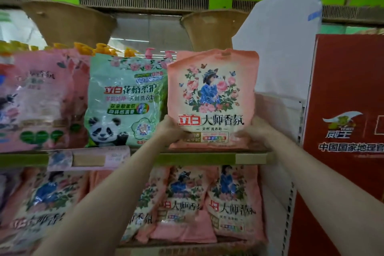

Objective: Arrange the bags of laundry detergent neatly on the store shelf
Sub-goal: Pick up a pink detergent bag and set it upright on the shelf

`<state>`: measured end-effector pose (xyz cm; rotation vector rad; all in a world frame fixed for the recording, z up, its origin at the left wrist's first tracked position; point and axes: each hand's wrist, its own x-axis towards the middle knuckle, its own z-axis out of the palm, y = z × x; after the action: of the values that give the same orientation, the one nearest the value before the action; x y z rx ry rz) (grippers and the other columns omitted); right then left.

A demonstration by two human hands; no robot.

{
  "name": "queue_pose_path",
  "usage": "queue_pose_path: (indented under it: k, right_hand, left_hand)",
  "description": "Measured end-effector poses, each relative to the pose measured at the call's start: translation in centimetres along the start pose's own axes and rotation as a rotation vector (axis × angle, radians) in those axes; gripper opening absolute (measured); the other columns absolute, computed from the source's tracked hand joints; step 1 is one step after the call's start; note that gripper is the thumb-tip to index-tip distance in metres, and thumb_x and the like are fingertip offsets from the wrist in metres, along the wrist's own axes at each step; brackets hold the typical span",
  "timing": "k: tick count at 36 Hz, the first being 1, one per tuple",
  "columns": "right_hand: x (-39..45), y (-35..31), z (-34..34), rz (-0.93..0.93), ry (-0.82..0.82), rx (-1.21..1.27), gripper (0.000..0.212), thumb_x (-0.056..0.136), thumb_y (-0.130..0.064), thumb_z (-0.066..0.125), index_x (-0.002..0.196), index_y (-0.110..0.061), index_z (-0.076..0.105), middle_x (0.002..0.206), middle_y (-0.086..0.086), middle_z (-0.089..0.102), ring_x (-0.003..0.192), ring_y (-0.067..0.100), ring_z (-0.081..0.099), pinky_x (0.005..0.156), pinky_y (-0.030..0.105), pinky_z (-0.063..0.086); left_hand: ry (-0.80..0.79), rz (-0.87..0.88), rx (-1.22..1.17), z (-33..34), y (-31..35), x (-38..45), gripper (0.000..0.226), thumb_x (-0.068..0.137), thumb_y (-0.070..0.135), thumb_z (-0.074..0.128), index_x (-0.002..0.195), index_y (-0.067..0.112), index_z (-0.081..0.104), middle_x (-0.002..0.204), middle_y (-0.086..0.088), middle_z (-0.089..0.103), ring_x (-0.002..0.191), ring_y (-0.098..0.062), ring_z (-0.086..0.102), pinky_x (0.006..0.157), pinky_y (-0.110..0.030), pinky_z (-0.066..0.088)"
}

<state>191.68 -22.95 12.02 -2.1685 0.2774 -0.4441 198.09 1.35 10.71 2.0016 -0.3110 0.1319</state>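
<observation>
On the upper shelf, in the head view, a pink floral bag stands upright at the right end of the row, just beside the green panda bag. The left hand grips its lower left corner; the right hand holds the lower right, fingers curled behind. The placing looks nearly finished, though the pink bags on the shelf below lean unevenly and likely need straightening. To the right, a white divider panel and a red carton stand near, leaving little sideways room; cardboard hangs overhead.
</observation>
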Motion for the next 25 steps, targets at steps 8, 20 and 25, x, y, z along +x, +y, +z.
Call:
queue_pose_path:
  k: [8,20,25]
  right_hand:
    - [1.3,0.5,0.1,0.002,0.046,-0.022,0.049,0.073,-0.011,0.079,0.117,-0.01,0.06,0.122,0.011,0.064,0.108,0.032,0.062,0.09,0.048,0.053]
    - [-3.3,-0.8,1.8,-0.084,0.339,-0.484,0.073,0.087,-0.028,0.066,0.14,0.0,0.025,0.132,0.015,0.036,0.117,0.032,0.047,0.089,0.042,0.047]
    - [-3.9,-1.3,2.0,-0.118,0.335,-0.54,0.061,0.092,-0.02,0.056,0.141,-0.007,0.023,0.136,0.015,0.034,0.118,0.031,0.045,0.09,0.045,0.05]
  left_hand:
    - [0.058,-0.025,0.062,1.3,0.5,1.1,0.06,0.068,0.019,0.083,0.114,0.008,0.046,0.105,-0.004,0.065,0.084,-0.016,0.064,0.063,-0.023,0.052]
    - [0.245,0.069,0.701,2.2,1.7,-3.3,0.046,0.092,0.027,0.053,0.126,0.005,0.032,0.121,-0.015,0.049,0.104,-0.028,0.053,0.084,-0.038,0.047]
    - [0.187,0.16,0.835,0.4,2.0,-5.2,0.029,0.096,0.024,0.043,0.117,0.005,0.037,0.114,-0.011,0.05,0.103,-0.028,0.053,0.084,-0.036,0.045]
